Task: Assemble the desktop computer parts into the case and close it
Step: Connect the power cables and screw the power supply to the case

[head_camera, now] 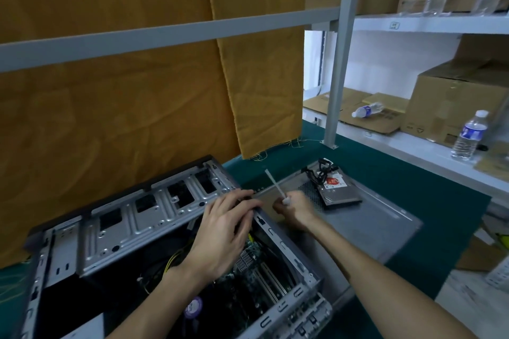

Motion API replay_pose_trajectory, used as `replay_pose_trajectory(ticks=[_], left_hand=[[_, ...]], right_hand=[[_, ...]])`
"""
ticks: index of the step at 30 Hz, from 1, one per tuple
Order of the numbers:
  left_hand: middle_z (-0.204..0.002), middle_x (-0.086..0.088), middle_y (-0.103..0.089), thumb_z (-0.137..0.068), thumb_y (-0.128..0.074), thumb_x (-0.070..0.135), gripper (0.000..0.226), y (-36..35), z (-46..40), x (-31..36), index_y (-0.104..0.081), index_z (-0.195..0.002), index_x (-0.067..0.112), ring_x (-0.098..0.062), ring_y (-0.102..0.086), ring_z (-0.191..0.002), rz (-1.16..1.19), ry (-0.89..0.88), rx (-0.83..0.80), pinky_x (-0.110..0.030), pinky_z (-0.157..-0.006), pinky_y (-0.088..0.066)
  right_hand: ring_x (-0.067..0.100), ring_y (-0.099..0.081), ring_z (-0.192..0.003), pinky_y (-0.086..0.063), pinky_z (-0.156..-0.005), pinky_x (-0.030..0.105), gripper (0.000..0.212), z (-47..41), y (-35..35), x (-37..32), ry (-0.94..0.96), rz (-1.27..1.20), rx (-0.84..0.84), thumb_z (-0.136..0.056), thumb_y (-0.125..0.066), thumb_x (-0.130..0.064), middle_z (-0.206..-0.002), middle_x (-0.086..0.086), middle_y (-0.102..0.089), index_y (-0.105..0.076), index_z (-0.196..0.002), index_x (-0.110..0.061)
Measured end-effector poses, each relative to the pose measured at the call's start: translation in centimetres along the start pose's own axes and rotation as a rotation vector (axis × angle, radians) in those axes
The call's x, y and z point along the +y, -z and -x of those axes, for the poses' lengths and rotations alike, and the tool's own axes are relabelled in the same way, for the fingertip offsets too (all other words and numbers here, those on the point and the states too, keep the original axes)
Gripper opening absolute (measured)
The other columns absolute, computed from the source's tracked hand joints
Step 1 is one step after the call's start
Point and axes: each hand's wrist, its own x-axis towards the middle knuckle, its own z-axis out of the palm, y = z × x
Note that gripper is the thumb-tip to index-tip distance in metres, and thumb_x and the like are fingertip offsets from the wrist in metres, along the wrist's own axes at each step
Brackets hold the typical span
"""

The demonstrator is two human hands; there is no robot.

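Note:
The open computer case (132, 228) lies on its side on the green mat, its motherboard (248, 281) visible inside. My left hand (223, 234) rests on the case's top right corner, fingers curled over the metal edge. Just right of the case, my right hand (294, 208) grips a white cable tie (275, 186) that sticks up and back. The grey side panel (366, 226) lies flat to the right. On the panel's far end sits a hard drive (337, 190) with a red label and a black cable (321, 170).
An orange cloth (137, 107) hangs behind the case from a grey rail. White shelves (413, 151) to the right hold cardboard boxes (454, 99) and several water bottles (469, 136). More cardboard lies at the lower right.

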Motion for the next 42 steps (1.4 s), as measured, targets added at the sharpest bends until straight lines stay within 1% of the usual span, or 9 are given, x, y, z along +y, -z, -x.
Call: replay_pose_trajectory(ticks=[3,6,10,15,19,23,28,33,42], left_hand=[[-0.142,0.029,-0.044,-0.105,-0.031,0.05,0.041,0.2,-0.2,0.8,-0.061,-0.132,0.043,0.006,-0.031,-0.138,0.074,0.053,0.015,-0.033,-0.114,-0.026],[-0.129,0.028,-0.06,-0.103,-0.045,0.048,0.035,0.7,-0.5,2.2,-0.066,-0.129,0.036,0.006,-0.049,-0.126,0.31,0.145,0.117,-0.035,-0.108,-0.042],[-0.113,0.015,-0.074,-0.097,-0.062,0.035,0.029,2.6,-1.1,4.5,-0.073,-0.123,0.026,-0.004,-0.068,-0.108,0.681,0.228,0.245,-0.026,-0.094,-0.055],[-0.102,-0.001,-0.079,-0.095,-0.068,0.015,0.018,5.3,0.1,7.2,-0.079,-0.109,0.012,-0.015,-0.074,-0.095,0.893,0.162,0.198,-0.019,-0.081,-0.056],[-0.103,-0.002,-0.079,-0.09,-0.073,0.021,0.018,7.2,3.4,7.8,-0.081,-0.105,0.017,-0.015,-0.073,-0.101,0.999,0.246,0.075,-0.019,-0.084,-0.055],[-0.113,-0.007,-0.076,-0.086,-0.074,0.033,0.026,8.2,7.3,7.5,-0.081,-0.106,0.02,-0.022,-0.069,-0.114,1.14,0.385,-0.072,-0.036,-0.102,-0.05],[-0.109,-0.017,-0.075,-0.085,-0.075,0.029,0.023,9.2,10.9,7.7,-0.079,-0.099,0.011,-0.028,-0.072,-0.109,1.347,0.482,0.1,-0.028,-0.088,-0.059],[-0.114,-0.018,-0.075,-0.096,-0.065,0.019,0.033,11.2,13.1,7.9,-0.068,-0.115,-0.007,-0.026,-0.072,-0.111,1.503,0.522,0.225,-0.029,-0.09,-0.059],[-0.106,-0.014,-0.077,-0.096,-0.065,0.025,0.029,12.8,19.5,8.8,-0.072,-0.108,-0.001,-0.025,-0.074,-0.102,1.456,0.559,0.308,-0.027,-0.079,-0.061]], right_hand=[[0.012,-0.053,-0.051,-0.045,-0.05,0.024,0.007,2.0,2.3,-1.7,-0.066,-0.499,0.041,-0.094,-0.073,-0.014,-0.094,0.011,-0.077,-0.071,-0.097,-0.008],[0.011,-0.047,-0.045,-0.047,-0.053,0.026,0.018,4.8,4.9,-4.1,0.018,-0.762,-0.083,-0.094,-0.071,-0.012,-0.096,0.012,-0.077,-0.071,-0.108,0.0],[0.008,-0.043,-0.044,-0.048,-0.052,0.024,0.017,9.0,6.5,-7.6,0.083,-0.91,-0.241,-0.089,-0.074,-0.007,-0.1,0.017,-0.076,-0.073,-0.105,-0.001],[0.006,-0.04,-0.04,-0.045,-0.048,0.023,0.015,14.3,5.5,-9.8,0.107,-0.977,-0.333,-0.071,-0.082,-0.008,-0.072,0.01,-0.069,-0.078,-0.085,-0.009],[0.008,-0.042,-0.04,-0.045,-0.047,0.025,0.026,17.9,4.0,-9.4,0.132,-0.954,-0.316,-0.071,-0.084,-0.005,-0.062,0.004,-0.06,-0.073,-0.095,-0.006],[0.008,-0.044,-0.04,-0.048,-0.047,0.025,0.037,21.5,2.0,-9.3,0.168,-0.858,-0.274,-0.076,-0.085,-0.004,-0.065,0.004,-0.064,-0.063,-0.106,-0.002],[0.012,-0.042,-0.041,-0.042,-0.043,0.027,0.038,25.6,-0.4,-9.6,0.151,-0.716,-0.265,-0.081,-0.087,-0.028,-0.068,0.004,-0.06,-0.061,-0.102,-0.01],[0.018,-0.045,-0.045,-0.042,-0.043,0.028,0.04,29.8,-2.1,-9.4,0.198,-0.589,-0.411,-0.093,-0.067,-0.047,-0.075,0.004,-0.059,-0.054,-0.099,-0.009],[0.019,-0.049,-0.048,-0.045,-0.043,0.028,0.026,35.7,-4.8,-8.4,0.302,-0.407,-0.466,-0.107,-0.051,-0.037,-0.076,0.006,-0.062,-0.066,-0.099,-0.017]])
